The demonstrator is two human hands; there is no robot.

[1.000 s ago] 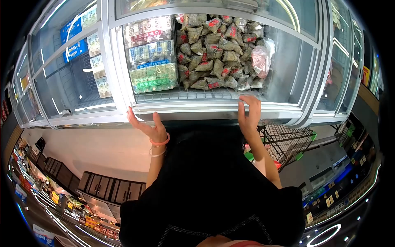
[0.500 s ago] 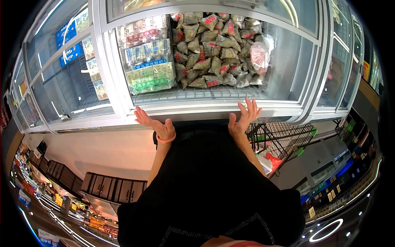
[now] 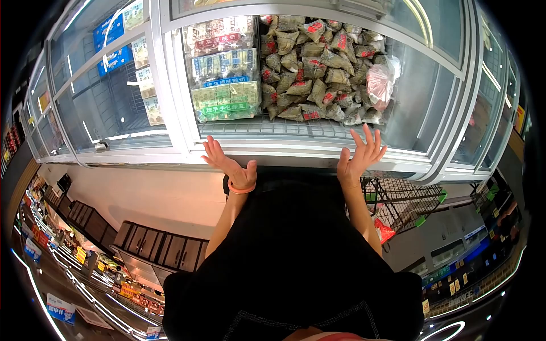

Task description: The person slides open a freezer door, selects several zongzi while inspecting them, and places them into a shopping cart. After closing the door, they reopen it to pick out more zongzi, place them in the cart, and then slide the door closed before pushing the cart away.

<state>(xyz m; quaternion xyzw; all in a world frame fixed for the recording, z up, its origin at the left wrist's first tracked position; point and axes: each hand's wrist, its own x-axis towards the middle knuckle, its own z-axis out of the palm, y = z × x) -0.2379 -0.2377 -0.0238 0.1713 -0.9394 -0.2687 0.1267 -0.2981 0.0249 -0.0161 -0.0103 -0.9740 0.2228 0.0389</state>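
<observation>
Both the left hand (image 3: 230,165) and the right hand (image 3: 357,158) are open and empty, fingers spread at the freezer rim (image 3: 296,149), with the wrapped dumplings (image 3: 318,68) just beyond them, so reaching in calls for clearing the rim first.

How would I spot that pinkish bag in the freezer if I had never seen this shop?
Find the long glass-topped freezer in front of the person. Above the right hand lies a heap of triangular wrapped packets. At its right edge sits the pink bag: the only translucent, knotted plastic one, with no printed label.
</observation>
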